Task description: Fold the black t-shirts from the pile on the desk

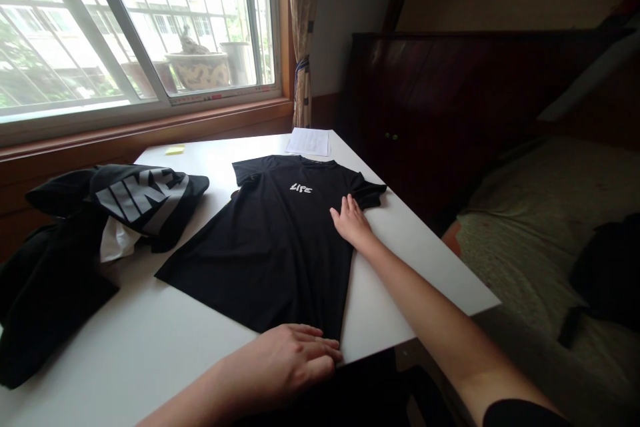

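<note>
A black short-sleeved T-shirt (pixel 280 247) with white lettering on its chest lies spread out on a white table (pixel 400 267). Its collar points away from me and its hem faces me. My left hand (pixel 300 355) rests at the right corner of the hem, near the table's front edge, fingers stretched out and the thumb beside them. Farther up, my right hand (pixel 352 221) lies on the shirt's right side just below the sleeve, fingers extended and flat on the fabric. Some creases run down the shirt's middle.
Dark clothing (pixel 60 267) with large grey lettering lies heaped at the left. Papers (pixel 309 141) and a yellow note (pixel 175 149) lie at the far end. A barred window (pixel 200 27) is behind, a dark cabinet (pixel 425 100) and a bed (pixel 530 213) to the right.
</note>
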Tool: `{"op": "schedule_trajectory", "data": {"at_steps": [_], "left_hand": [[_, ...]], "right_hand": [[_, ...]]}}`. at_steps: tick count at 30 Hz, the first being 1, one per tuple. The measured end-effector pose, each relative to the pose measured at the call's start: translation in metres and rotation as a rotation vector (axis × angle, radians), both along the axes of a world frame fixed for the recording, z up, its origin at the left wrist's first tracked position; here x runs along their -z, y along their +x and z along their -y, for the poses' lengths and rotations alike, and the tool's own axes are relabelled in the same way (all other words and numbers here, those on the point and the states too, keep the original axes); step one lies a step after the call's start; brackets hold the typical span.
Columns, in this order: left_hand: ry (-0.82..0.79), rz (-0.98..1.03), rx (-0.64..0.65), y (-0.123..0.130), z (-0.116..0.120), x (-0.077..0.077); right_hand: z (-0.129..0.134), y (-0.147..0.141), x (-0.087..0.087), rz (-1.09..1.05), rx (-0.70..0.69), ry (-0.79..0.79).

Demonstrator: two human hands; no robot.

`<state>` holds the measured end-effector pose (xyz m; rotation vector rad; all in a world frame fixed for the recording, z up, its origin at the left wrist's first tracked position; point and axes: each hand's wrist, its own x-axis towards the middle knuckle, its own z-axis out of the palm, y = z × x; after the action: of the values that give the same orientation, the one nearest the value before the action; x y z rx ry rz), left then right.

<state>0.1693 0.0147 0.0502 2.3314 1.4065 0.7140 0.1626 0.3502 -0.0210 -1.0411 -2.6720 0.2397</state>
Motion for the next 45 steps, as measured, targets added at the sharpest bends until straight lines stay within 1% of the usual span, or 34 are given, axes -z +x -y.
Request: {"op": "schedule_trajectory", "data": {"at_steps": [3, 5, 6, 7, 9, 11, 13, 15, 16, 18, 19, 21, 25, 28, 31, 33, 35, 37, 38, 40, 41, 42, 43, 45], "left_hand": [[0.004, 0.007, 0.033, 0.0, -0.003, -0.005], [0.017, 0.01, 0.039, -0.005, -0.006, -0.011], [0.03, 0.002, 0.02, -0.011, -0.007, -0.014], [0.047, -0.012, -0.025, -0.02, -0.008, -0.017], [0.09, -0.066, -0.199, -0.051, -0.006, -0.02], [0.154, -0.125, -0.498, -0.097, 0.002, -0.015], [0.171, -0.221, -0.81, -0.149, 0.019, -0.003], [0.127, -0.319, -1.094, -0.196, 0.042, 0.012], [0.077, -0.352, -1.203, -0.214, 0.055, 0.019], [-0.055, -0.377, -1.314, -0.239, 0.077, 0.03], [-0.105, -0.355, -1.338, -0.244, 0.086, 0.032], [-0.204, -0.245, -1.35, -0.246, 0.099, 0.033], [-0.399, 0.065, -1.295, -0.225, 0.121, 0.024], [-0.533, 0.267, -1.166, -0.203, 0.139, 0.021], [-0.68, 0.408, -0.959, -0.184, 0.153, 0.019], [-0.755, 0.477, -0.855, -0.179, 0.156, 0.015], [-0.793, 0.503, -0.811, -0.185, 0.152, 0.009], [-0.77, 0.447, -0.835, -0.201, 0.141, 0.002], [-0.726, 0.386, -0.88, -0.212, 0.134, 0.0], [-0.573, 0.219, -1.027, -0.237, 0.113, 0.001], [-0.466, 0.137, -1.114, -0.25, 0.1, 0.003], [-0.359, 0.059, -1.162, -0.261, 0.086, 0.006], [-0.248, -0.011, -1.171, -0.27, 0.071, 0.011], [-0.101, -0.141, -1.134, -0.283, 0.04, 0.02]], "right_hand": [[0.002, 0.001, 0.003, 0.07, 0.032, 0.008], [0.002, 0.003, 0.004, 0.093, 0.039, 0.019], [0.002, 0.004, 0.003, 0.099, 0.038, 0.02], [0.001, 0.005, 0.003, 0.103, 0.033, 0.019], [0.0, 0.007, 0.003, 0.108, 0.024, 0.013], [-0.002, 0.01, 0.003, 0.115, 0.021, 0.01], [-0.005, 0.013, 0.004, 0.127, 0.024, 0.014], [-0.007, 0.015, 0.006, 0.141, 0.024, 0.015], [-0.009, 0.017, 0.006, 0.147, 0.017, 0.013], [-0.013, 0.02, 0.007, 0.156, -0.005, 0.007], [-0.015, 0.021, 0.008, 0.159, -0.018, 0.005], [-0.02, 0.024, 0.008, 0.164, -0.037, 0.004], [-0.034, 0.03, 0.009, 0.175, -0.073, 0.009], [-0.045, 0.036, 0.009, 0.184, -0.127, 0.009], [-0.053, 0.04, 0.009, 0.186, -0.174, 0.011], [-0.056, 0.042, 0.009, 0.186, -0.192, 0.013], [-0.058, 0.043, 0.009, 0.189, -0.204, 0.014], [-0.058, 0.043, 0.008, 0.192, -0.21, 0.014], [-0.058, 0.044, 0.008, 0.194, -0.211, 0.014], [-0.059, 0.045, 0.008, 0.193, -0.216, 0.016], [-0.059, 0.045, 0.008, 0.191, -0.22, 0.018], [-0.059, 0.046, 0.008, 0.188, -0.224, 0.018], [-0.06, 0.046, 0.009, 0.186, -0.227, 0.017], [-0.062, 0.048, 0.01, 0.181, -0.232, 0.012]]}}
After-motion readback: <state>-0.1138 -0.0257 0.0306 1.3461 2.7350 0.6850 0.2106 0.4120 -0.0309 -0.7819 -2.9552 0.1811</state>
